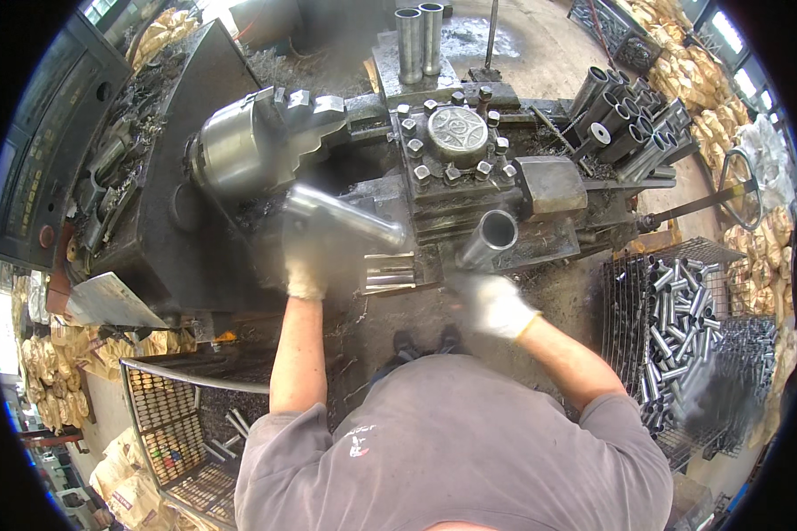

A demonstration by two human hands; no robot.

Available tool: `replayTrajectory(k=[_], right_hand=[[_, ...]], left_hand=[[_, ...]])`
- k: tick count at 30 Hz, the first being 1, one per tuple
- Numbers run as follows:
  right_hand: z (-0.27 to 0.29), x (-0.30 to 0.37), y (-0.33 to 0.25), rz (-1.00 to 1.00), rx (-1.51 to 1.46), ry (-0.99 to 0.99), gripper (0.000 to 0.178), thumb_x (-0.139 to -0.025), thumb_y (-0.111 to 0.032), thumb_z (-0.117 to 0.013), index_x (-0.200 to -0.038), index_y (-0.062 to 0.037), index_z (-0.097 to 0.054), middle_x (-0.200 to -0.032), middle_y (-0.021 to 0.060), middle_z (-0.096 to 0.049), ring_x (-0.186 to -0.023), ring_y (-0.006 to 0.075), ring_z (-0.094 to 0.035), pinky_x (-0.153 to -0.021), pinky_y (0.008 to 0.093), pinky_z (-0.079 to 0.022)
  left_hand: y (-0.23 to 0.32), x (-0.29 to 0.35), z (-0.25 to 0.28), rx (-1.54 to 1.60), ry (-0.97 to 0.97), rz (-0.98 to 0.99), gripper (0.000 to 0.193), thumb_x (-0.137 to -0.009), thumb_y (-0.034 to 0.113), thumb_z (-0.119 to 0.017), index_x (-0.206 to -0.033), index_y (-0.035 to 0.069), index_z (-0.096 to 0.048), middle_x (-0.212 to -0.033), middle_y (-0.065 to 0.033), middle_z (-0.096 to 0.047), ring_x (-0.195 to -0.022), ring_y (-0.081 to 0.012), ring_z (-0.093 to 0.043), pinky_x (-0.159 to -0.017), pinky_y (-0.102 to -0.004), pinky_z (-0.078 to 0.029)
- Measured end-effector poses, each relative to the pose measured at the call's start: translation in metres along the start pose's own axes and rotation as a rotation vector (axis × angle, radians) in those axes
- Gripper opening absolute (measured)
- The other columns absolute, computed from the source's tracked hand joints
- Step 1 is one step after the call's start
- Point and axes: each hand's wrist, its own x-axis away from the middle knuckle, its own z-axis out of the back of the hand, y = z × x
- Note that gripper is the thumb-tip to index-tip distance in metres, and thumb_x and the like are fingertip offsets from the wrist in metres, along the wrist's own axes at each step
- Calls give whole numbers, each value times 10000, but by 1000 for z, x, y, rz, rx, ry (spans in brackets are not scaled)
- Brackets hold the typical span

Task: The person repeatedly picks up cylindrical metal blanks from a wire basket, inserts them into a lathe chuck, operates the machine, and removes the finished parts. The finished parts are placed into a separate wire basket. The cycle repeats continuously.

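Both of my hands wear white work gloves with dark, dirty fingers. My left hand is closed round the left part of a shiny metal tube, which lies tilted in the air in front of the lathe and is smeared by motion. My right hand is beside the base of another metal tube, which stands on the lathe's front ledge with its open end up. Its fingers are blurred, so whether they touch that tube cannot be told. Between my hands lies a short, bright grooved metal piece.
The lathe chuck is on the left; the bolted tool post is in the middle. Two tubes stand behind it. Several tubes are stacked at right. Wire baskets flank me, the right one full of tubes.
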Motion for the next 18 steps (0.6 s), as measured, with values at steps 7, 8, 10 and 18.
replayTrajectory(k=[7,8,10,18], right_hand=[[-72,-96,3,183,291,-96,310,-907,-260,-736,-1169,-97,-703,-1069,179,-686,-957,361,-747,-749,493,-626],[-74,-104,5,171,267,-116,258,-912,-267,-733,-1088,-79,-718,-1001,196,-718,-876,363,-754,-702,492,-626],[-52,-119,-30,-27,240,-194,249,-955,-278,-720,-1017,-37,-740,-902,201,-762,-741,310,-757,-660,430,-622],[21,-135,-100,-365,-473,-294,643,-863,-469,-820,-1168,87,-719,-942,183,-761,-752,230,-743,-721,354,-604]], left_hand=[[1,34,26,1253,-243,354,781,-1021,690,-570,-1369,-6,-631,-1282,-211,-727,-1130,-408,-721,-988,-546,-598],[-1,36,29,1268,-265,388,817,-1011,725,-551,-1351,-13,-638,-1257,-214,-733,-1109,-406,-727,-971,-549,-605],[-5,46,38,1175,-99,473,910,-989,814,-479,-1312,-19,-652,-1206,-224,-744,-1072,-405,-740,-921,-559,-625],[-19,58,0,472,-78,149,802,-1061,706,-478,-1518,49,-532,-1453,-152,-629,-1323,-345,-604,-1157,-497,-463]])
